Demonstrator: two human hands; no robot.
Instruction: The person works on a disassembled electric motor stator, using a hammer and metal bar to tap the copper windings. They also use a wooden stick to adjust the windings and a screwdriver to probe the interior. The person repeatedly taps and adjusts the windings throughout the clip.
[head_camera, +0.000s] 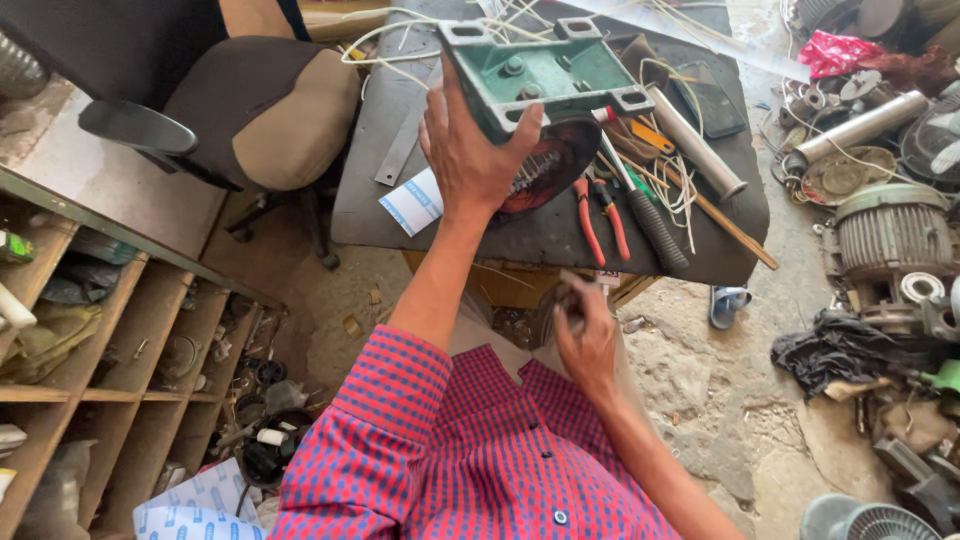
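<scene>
My left hand (468, 152) grips the near edge of a green metal motor housing (545, 72) that rests base-up on the dark worktable (460, 225); the motor's open end with copper windings (545, 165) shows just right of my fingers. Lower down, in front of the table, my right hand (585, 335) is closed around a small dark object (565, 298) that is blurred and hard to make out. Red-handled pliers (600, 218) and a black-handled screwdriver (650, 220) lie on the table right of the motor.
White wires (400, 40), a metal tube (695, 142), a wooden stick (735, 230) and a paper card (412, 202) share the table. A padded chair (265, 105) stands at left, wooden shelves (110, 350) lower left. Old motors and scrap (890, 235) crowd the floor at right.
</scene>
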